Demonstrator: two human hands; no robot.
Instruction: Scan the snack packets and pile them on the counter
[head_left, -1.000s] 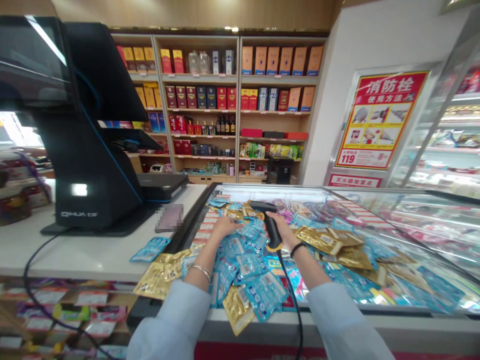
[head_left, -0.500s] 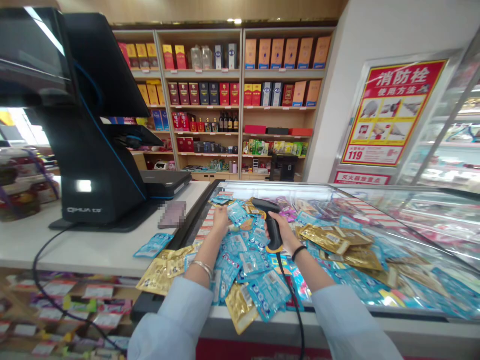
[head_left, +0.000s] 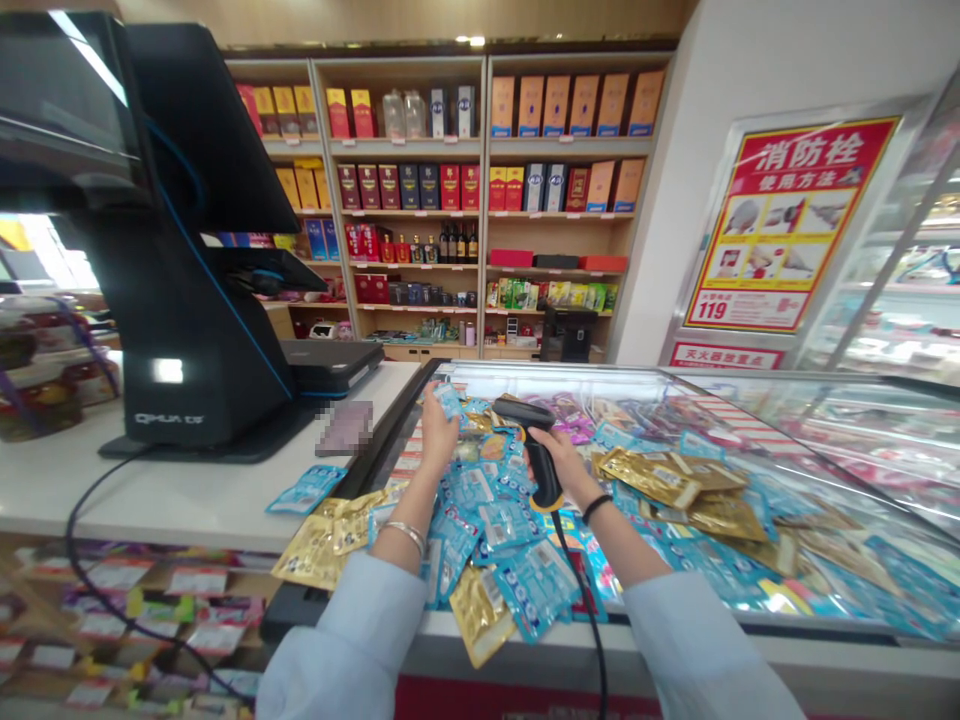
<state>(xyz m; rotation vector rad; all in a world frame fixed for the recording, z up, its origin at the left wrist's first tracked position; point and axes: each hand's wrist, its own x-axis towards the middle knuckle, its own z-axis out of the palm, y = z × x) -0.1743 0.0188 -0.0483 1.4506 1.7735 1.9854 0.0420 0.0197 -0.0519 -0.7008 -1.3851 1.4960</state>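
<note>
My right hand (head_left: 559, 462) is wrapped round the handle of a black barcode scanner (head_left: 546, 472), whose head points left over the packets. Its cable hangs down past the front edge of the glass-topped case. My left hand (head_left: 438, 432) is closed on a small blue packet (head_left: 448, 400) at the case's far left, with the packet's upper part showing beyond the fingers. Below and between the hands lie many blue packets (head_left: 536, 585), overlapping one another. A gold packet (head_left: 482, 615) rests at the front, and more gold packets (head_left: 675, 480) are heaped on the right.
A black point-of-sale terminal (head_left: 202, 300) stands on the white counter (head_left: 45, 500) at left. Near it lies a single blue packet (head_left: 306, 490). The case's dark rail (head_left: 375, 455) divides counter from glass. Shelves (head_left: 409, 148) of boxes and bottles line the back.
My left hand has risen slightly, lifting the blue packet closer to the scanner's head. The scanner has shifted a little to the left in my right hand.
</note>
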